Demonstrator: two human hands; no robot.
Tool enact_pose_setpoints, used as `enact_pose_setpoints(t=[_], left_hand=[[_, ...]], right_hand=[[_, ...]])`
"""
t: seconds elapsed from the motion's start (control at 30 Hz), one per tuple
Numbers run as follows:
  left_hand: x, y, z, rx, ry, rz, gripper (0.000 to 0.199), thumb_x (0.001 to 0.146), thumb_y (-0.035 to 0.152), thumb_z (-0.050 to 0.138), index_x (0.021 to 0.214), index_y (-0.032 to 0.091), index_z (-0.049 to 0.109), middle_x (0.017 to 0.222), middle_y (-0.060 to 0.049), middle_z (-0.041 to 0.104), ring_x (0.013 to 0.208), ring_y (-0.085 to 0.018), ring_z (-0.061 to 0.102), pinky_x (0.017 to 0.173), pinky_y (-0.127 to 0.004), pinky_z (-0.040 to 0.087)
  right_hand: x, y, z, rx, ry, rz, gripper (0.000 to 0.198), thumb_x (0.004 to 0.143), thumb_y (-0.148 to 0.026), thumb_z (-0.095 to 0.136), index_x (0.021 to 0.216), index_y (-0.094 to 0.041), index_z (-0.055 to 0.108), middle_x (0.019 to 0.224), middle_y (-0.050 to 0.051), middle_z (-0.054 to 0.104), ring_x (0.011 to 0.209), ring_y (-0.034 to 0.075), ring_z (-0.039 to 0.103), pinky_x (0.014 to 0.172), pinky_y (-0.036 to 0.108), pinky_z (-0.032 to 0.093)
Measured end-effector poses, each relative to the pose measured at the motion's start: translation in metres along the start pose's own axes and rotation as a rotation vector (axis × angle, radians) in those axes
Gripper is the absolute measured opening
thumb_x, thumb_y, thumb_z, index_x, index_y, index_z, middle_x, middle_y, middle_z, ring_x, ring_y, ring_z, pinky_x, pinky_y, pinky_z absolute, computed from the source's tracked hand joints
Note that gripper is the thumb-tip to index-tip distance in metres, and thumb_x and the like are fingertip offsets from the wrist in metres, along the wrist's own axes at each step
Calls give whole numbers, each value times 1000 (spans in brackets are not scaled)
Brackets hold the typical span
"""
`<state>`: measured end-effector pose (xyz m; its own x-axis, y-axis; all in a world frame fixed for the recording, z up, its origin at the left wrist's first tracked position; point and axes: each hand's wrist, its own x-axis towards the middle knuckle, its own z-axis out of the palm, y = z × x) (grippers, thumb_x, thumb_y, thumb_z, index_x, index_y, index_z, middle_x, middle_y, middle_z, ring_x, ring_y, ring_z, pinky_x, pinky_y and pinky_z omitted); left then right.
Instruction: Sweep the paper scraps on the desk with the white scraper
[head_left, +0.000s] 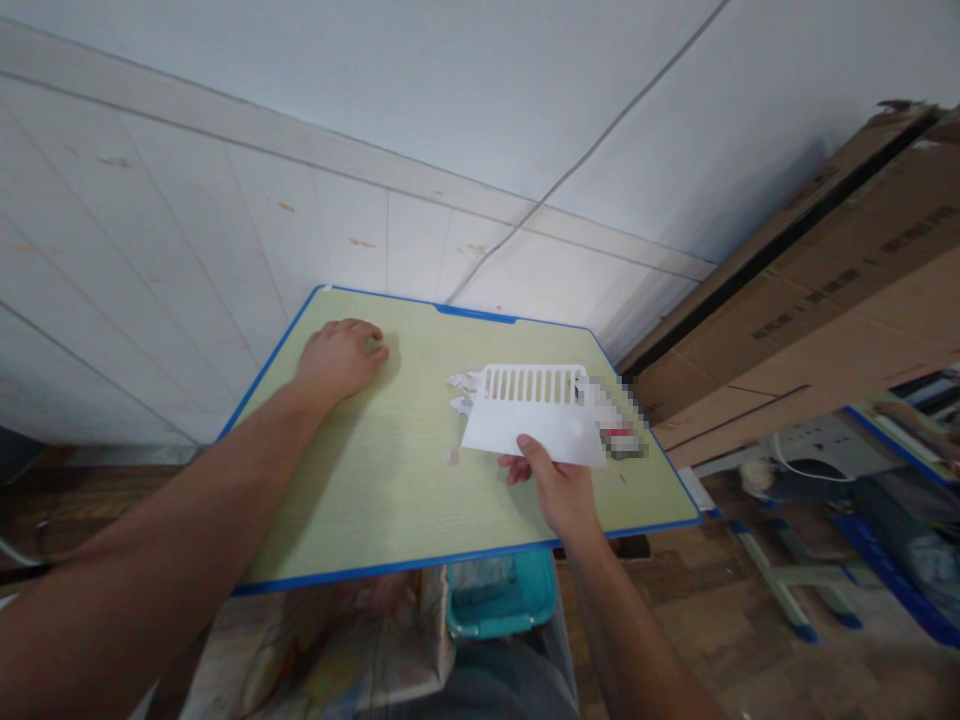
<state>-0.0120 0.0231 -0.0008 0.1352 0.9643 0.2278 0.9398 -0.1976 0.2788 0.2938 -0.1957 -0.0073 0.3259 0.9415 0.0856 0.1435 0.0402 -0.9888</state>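
Observation:
My right hand (559, 490) grips the near edge of a flat white slotted sheet (536, 430), thumb on top and fingers underneath. The sheet has a row of narrow slots along its far side and is held over the desk top (390, 500); I cannot tell whether it touches it. Crumpled pale scraps (463, 392) stick out at its left edge. At its right end lies a small item (619, 435), blurred by pixelation. My left hand (341, 358) rests toward the desk's far left, fingers loosely curled, with a gap between thumb and forefinger and nothing seen in it.
The blue-edged desk stands against a white panelled wall (337, 220) with a grey cable (570, 170). Large cardboard boxes (817, 290) lean at the right. Below the near edge sits a teal bin (502, 610). Another desk's leg frame (795, 575) stands on the floor at right.

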Motion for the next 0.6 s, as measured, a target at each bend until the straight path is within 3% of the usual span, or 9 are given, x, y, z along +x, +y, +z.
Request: enact_pose_setpoints(t=[0.2,0.4,0.6], left_hand=[[0,-2,1,-24,1,2,58,105,49,54,144,22,86,165,-17,79,158,-42,67,136,-55,52],[0,-1,1,-49,13,-6,56,103,47,58,143,22,87,163,-17,80,157,-43,68,135,-58,53],[1,0,1,-9,-3,-2,58,105,47,54,146,21,86,164,-17,79,157,-41,69,134,-55,54]], right_hand=[[-5,4,8,-20,8,21,49,94,-72,86,77,-26,81,75,11,88,60,26,78,69,42,69],[-15,10,9,25,21,4,50,101,-70,85,80,-24,82,77,11,89,60,25,76,64,39,65],[-28,9,10,-23,24,20,52,101,-70,84,79,-24,82,76,10,88,64,25,79,74,41,67]])
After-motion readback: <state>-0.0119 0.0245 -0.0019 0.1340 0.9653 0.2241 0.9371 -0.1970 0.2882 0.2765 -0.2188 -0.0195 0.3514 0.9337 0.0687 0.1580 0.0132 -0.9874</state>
